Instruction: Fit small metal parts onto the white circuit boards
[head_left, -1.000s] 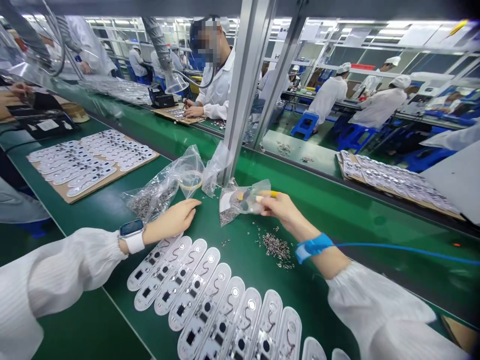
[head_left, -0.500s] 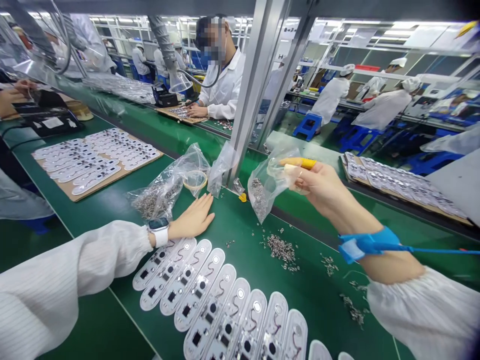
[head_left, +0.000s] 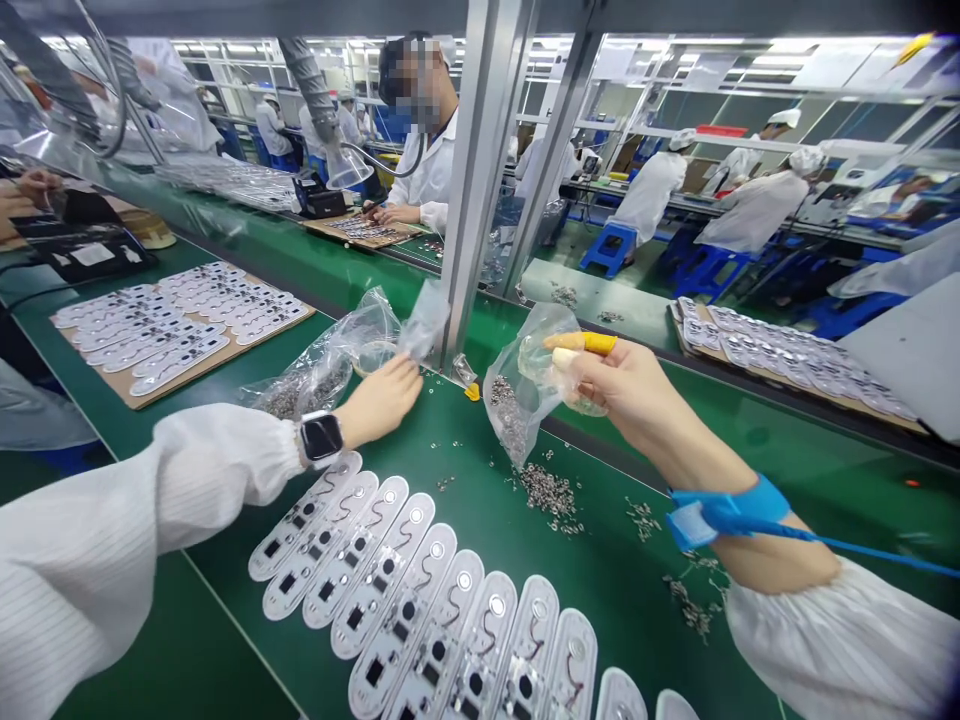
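Note:
My right hand (head_left: 611, 375), with yellow and pale finger cots and a blue wrist strap, pinches the top of a clear plastic bag (head_left: 517, 385) with small metal parts in its bottom. Just under the bag lies a pile of small metal parts (head_left: 551, 492) on the green table (head_left: 480, 520). My left hand (head_left: 384, 400), wearing a watch, reaches over a tape roll (head_left: 373, 355) beside a small clear bag (head_left: 426, 318); its fingertips are close together, and what they hold, if anything, is unclear. A larger bag of metal parts (head_left: 300, 388) lies left of it.
A row of white oblong housings (head_left: 411, 610) runs along the near side. Cardboard trays of housings stand at left (head_left: 139, 392) and right (head_left: 795, 345). A metal post (head_left: 480, 180) rises behind the bags. A person (head_left: 420, 150) works across the line.
My left hand has lifted from the table and moved toward the tape roll and small bag, its fingers now drawn together. The bag in my right hand hangs lower, nearer the pile. The view has shifted slightly.

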